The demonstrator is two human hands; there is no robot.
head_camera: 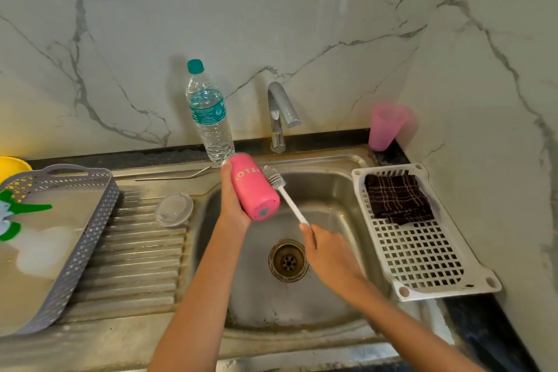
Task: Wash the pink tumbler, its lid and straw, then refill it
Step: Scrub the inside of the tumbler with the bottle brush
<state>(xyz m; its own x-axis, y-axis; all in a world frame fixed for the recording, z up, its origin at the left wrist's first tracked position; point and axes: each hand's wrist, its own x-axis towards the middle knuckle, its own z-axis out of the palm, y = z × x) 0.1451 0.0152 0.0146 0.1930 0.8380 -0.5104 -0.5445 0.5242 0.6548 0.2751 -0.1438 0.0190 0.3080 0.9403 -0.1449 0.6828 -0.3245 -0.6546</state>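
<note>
Pink tumbler [255, 190] over the sink [302, 308], left hand [231, 202] wrapped round it; right hand [329, 251] grips the brush [285, 195], bristles on its outer wall; scrubbing seems underway; next, probably a rinse.

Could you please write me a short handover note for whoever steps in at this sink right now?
Left hand holds the pink tumbler tilted over the sink, base towards you. Right hand grips the brush, bristles against the tumbler's side.
Lid lies on the drainboard, straw behind it; water bottle stands capped by the tap.
Done: lid and straw off.
Left: finish scrubbing, wash lid and straw, refill.
</note>
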